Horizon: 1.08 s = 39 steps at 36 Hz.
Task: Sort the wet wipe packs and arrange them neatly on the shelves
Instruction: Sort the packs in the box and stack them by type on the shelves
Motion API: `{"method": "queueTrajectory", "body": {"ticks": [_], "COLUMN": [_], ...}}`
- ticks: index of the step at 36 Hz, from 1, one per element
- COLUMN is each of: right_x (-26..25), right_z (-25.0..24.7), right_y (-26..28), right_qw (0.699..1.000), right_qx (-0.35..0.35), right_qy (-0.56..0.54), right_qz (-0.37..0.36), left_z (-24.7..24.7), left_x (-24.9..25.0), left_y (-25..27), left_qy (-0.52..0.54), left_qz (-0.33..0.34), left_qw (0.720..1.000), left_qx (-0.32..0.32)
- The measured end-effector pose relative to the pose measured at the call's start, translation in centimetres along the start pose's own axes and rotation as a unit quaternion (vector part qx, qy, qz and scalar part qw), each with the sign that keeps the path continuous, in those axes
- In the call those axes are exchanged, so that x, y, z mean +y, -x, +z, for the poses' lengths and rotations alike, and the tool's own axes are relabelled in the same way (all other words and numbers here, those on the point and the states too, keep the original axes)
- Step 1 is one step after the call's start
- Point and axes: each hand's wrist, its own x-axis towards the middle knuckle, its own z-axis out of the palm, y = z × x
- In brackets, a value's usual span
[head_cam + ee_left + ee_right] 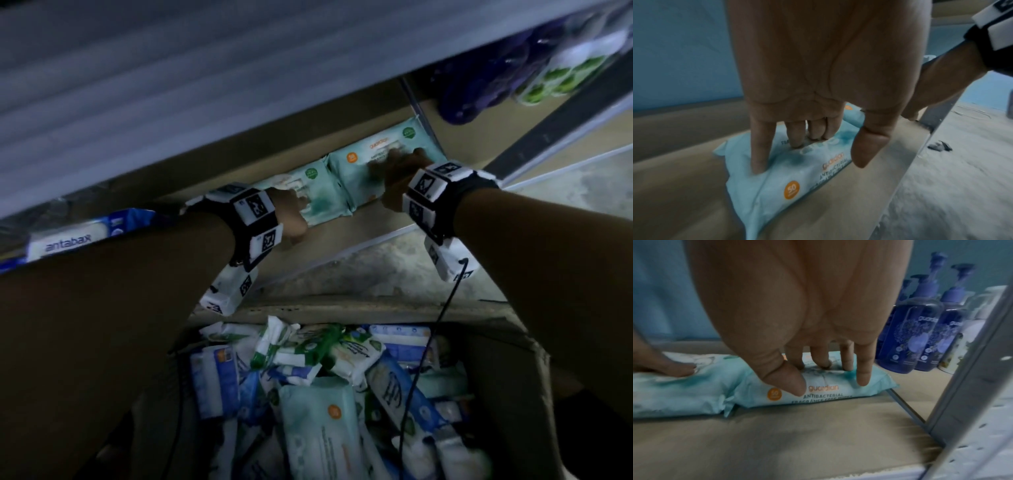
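Note:
Two pale teal wet wipe packs lie side by side on the low brown shelf board [342,233]. My left hand [291,212] presses down on the left pack [318,195] with straight fingers; in the left wrist view the fingertips [758,168] dent the pack [777,178] and the thumb hangs free. My right hand [400,171] rests on the right pack [356,164]. In the right wrist view its fingertips [846,368] touch the top of that pack [828,395] and the thumb sits at the front face. The left pack [684,394] overlaps its end.
A cardboard box [496,359] below me holds several mixed wipe packs [318,411]. A blue and white antabax pack [68,240] lies on the shelf at the left. Purple pump bottles [910,337] stand beyond the grey upright post [972,369]. A higher shelf hangs overhead.

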Motion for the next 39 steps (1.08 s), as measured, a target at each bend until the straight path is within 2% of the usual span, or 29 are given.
{"method": "queueTrajectory", "body": {"ticks": [3, 6, 9, 12, 23, 29, 34, 39], "right_x": [0.6, 1.1, 0.9, 0.1, -3.4, -5.1, -6.7, -7.9], "right_z": [-0.6, -1.8, -2.6, -3.6, -5.0, -3.9, -1.1, 2.1], "right_y": [0.9, 3.2, 5.6, 8.5, 21.0, 26.5, 29.8, 32.6], "right_qw": [0.998, 0.992, 0.988, 0.984, 0.986, 0.978, 0.977, 0.975], "right_qx": [0.017, 0.006, 0.039, 0.066, 0.072, 0.036, 0.031, -0.021], "right_qy": [-0.058, -0.127, -0.141, -0.156, -0.150, -0.208, -0.213, -0.222], "right_qz": [0.008, 0.026, 0.040, 0.051, 0.019, 0.000, -0.012, -0.009], "left_z": [-0.4, -1.1, -1.7, -1.6, 1.7, 5.5, 11.0, 16.7], "left_x": [0.1, -0.3, -0.6, -0.9, -2.1, -1.9, -1.1, 0.2], "left_y": [1.0, 2.5, 5.0, 7.8, 19.2, 23.6, 25.3, 25.9], "left_qy": [0.021, 0.041, 0.061, 0.079, 0.105, 0.167, 0.266, 0.318], "left_qz": [0.003, 0.017, 0.033, 0.039, 0.050, 0.063, 0.065, 0.029], "left_qw": [1.000, 0.998, 0.992, 0.988, 0.973, 0.967, 0.945, 0.940], "left_qx": [0.010, 0.047, 0.102, 0.127, 0.197, 0.182, 0.179, 0.116]}}
